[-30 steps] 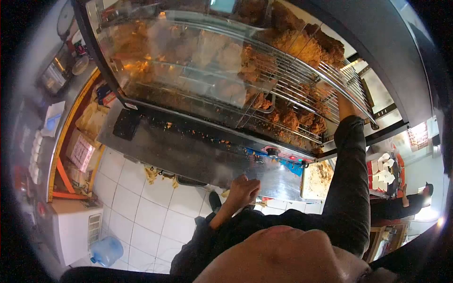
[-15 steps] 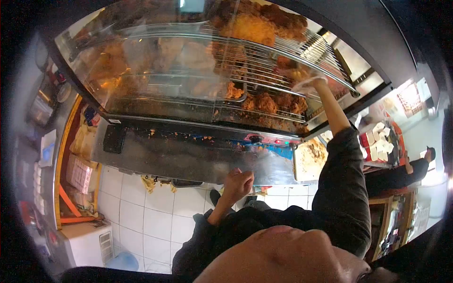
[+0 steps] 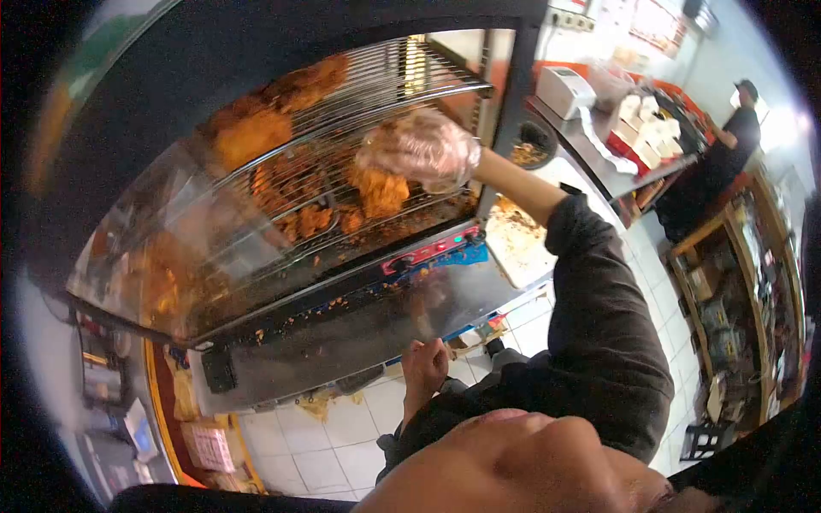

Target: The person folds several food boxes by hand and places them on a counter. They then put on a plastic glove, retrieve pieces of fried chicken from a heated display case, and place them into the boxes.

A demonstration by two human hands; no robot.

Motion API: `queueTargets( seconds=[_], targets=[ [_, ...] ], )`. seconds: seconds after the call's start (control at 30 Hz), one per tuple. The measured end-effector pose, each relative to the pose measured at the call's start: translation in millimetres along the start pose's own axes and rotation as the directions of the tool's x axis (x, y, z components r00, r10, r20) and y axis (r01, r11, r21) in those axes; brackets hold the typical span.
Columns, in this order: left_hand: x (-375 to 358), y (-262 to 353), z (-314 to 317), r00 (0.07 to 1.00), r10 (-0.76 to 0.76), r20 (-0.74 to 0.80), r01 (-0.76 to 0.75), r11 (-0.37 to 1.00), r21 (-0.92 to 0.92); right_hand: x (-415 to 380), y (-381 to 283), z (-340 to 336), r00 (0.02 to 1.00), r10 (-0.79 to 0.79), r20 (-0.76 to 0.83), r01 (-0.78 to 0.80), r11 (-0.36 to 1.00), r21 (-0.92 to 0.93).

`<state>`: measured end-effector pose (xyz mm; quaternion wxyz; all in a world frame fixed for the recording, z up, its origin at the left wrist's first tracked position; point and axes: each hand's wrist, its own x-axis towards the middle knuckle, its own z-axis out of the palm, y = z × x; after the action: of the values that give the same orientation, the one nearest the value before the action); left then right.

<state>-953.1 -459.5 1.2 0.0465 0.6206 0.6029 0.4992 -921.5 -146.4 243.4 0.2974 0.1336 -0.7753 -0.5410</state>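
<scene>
My right hand (image 3: 419,150), in a clear plastic glove, is at the open side of the heated display cabinet (image 3: 505,111). Its fingers are closed round a piece of fried chicken (image 3: 380,191) just above the lower rack. Larger fried pieces (image 3: 252,137) lie on the upper wire rack (image 3: 428,77), and smaller ones (image 3: 308,221) sit lower down. My left hand (image 3: 425,366) is bare and curled in front of the steel counter (image 3: 342,342); whatever it may hold is hidden.
A white board with crumbs (image 3: 522,248) lies right of the cabinet, near a dark bowl (image 3: 532,144). Another person (image 3: 718,162) stands at the back right table, by a red box of white cartons (image 3: 641,128). Wooden shelves (image 3: 727,291) stand at the right.
The view has turned toward the right. My gloved right hand has come nearer the cabinet opening and now has a chicken piece in its fingers. My left hand stays curled low.
</scene>
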Motion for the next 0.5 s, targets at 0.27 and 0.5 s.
queueTargets(
  seconds=[0.27,0.5],
  targets=[
    [38,66,53,0.986,0.165,0.004,-0.165,0.986,0.016,-51,-4,-128,0.859,0.39,-0.332,-0.256,0.888,0.381],
    [80,136,177,0.915,0.324,0.242,-0.248,0.922,-0.297,-296,-57,-252,0.473,0.86,0.19,-0.81,0.34,0.477]
  ],
)
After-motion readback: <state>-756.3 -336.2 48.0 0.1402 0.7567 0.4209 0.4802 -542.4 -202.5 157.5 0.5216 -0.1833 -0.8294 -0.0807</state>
